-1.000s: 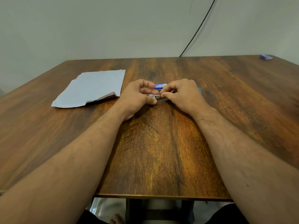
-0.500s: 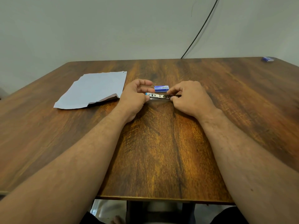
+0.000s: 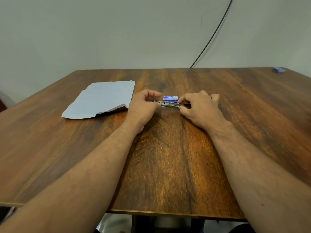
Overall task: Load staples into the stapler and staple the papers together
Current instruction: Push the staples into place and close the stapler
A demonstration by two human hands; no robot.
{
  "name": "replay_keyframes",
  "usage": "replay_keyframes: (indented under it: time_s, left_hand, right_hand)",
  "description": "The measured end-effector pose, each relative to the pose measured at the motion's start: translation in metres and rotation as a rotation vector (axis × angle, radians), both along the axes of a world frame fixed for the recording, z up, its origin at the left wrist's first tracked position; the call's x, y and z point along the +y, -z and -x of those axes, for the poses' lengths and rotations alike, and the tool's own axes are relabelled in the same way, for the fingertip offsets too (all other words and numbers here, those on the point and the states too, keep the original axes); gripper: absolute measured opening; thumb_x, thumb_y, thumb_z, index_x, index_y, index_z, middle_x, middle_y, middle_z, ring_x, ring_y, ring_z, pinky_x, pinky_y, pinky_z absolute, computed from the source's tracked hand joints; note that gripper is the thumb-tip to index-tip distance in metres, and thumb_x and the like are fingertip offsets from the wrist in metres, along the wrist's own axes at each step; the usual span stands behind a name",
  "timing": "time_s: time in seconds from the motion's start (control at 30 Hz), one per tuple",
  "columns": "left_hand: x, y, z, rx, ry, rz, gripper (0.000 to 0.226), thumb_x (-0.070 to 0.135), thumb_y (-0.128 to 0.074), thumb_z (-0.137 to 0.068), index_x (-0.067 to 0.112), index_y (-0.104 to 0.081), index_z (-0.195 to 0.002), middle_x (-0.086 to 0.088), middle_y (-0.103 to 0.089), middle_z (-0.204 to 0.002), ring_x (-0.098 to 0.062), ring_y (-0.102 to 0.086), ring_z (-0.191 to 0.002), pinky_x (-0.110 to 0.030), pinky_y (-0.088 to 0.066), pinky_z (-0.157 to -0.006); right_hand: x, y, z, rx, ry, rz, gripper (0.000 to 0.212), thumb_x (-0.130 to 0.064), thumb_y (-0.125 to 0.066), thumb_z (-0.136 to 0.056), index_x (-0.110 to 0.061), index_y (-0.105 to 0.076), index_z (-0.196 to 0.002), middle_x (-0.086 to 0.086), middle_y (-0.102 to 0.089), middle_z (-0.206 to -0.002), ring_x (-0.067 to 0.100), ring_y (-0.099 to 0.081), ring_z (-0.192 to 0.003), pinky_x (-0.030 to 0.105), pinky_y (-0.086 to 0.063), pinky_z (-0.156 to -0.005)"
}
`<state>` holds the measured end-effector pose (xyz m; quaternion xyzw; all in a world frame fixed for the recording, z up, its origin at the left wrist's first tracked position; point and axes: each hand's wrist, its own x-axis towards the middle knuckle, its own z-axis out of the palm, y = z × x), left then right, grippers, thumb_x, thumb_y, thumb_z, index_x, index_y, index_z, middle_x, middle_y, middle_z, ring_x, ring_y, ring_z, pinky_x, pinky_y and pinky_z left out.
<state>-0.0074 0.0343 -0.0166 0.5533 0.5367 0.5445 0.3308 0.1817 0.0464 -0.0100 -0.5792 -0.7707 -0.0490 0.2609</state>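
A small metal stapler [image 3: 168, 104] lies lengthwise between my hands at the middle of the wooden table [image 3: 168, 165], its metal channel showing. My left hand [image 3: 143, 105] grips its left end with curled fingers. My right hand [image 3: 198, 106] pinches its right end between thumb and forefinger. Just behind the stapler sits a small blue and white staple box [image 3: 170, 98]. A stack of pale papers [image 3: 102, 100] with a torn, curled near corner lies flat to the left of my left hand.
A second small blue box [image 3: 279, 69] lies at the far right corner of the table. A black cable [image 3: 212, 36] runs down the wall behind the table. The near table edge crosses below my forearms.
My hands have moved apart along the stapler: the right hand shifted rightward, drawing the stapler out longer, so more of its metal length and the staple box behind it show.
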Motion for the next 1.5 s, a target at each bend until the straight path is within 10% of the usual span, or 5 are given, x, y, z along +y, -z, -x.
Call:
replay_keyframes:
  time_s: [0.13, 0.5, 0.9, 1.5]
  left_hand:
    - [0.005, 0.003, 0.002, -0.009, -0.07, -0.008, 0.019, 0.009, -0.07, -0.089, 0.027, -0.072, -0.094, 0.0, -0.071, -0.106, -0.021, -0.067, -0.105, -0.04, -0.058, -0.093]
    - [0.005, -0.002, 0.004, -0.215, -0.148, 0.024, 0.025, -0.001, -0.063, -0.09, 0.023, -0.067, -0.095, -0.006, -0.069, -0.105, -0.026, -0.069, -0.105, -0.044, -0.059, -0.094]
    - [-0.001, -0.006, 0.003, -0.37, -0.017, 0.009, 0.019, -0.005, -0.066, -0.092, 0.011, -0.066, -0.1, -0.015, -0.069, -0.109, -0.02, -0.072, -0.096, -0.028, -0.063, -0.079]
    - [-0.012, -0.009, 0.006, -0.278, 0.257, -0.004, 0.033, -0.01, -0.06, -0.093, 0.01, -0.072, -0.116, -0.014, -0.076, -0.11, -0.025, -0.075, -0.102, -0.031, -0.062, -0.086]
  right_hand:
    - [-0.003, -0.001, 0.004, 0.073, -0.074, -0.05, 0.023, -0.037, -0.058, -0.092, -0.04, -0.067, -0.113, -0.007, -0.062, -0.098, 0.019, -0.054, -0.102, 0.044, -0.034, -0.089]
    - [-0.01, -0.004, 0.005, 0.531, -0.147, -0.181, 0.047, -0.01, -0.083, -0.075, -0.026, -0.063, -0.114, -0.001, -0.055, -0.1, 0.005, -0.051, -0.086, 0.003, -0.039, -0.073]
    - [-0.01, -0.011, 0.008, 0.91, -0.117, -0.229, 0.058, -0.011, -0.087, -0.073, -0.025, -0.053, -0.117, -0.008, -0.071, -0.097, 0.005, -0.069, -0.086, 0.018, -0.055, -0.078]
    - [-0.011, -0.003, 0.019, 0.477, -0.418, -0.026, 0.045, -0.02, -0.073, -0.09, -0.026, -0.064, -0.134, -0.005, -0.071, -0.125, 0.005, -0.062, -0.117, 0.028, -0.048, -0.106]
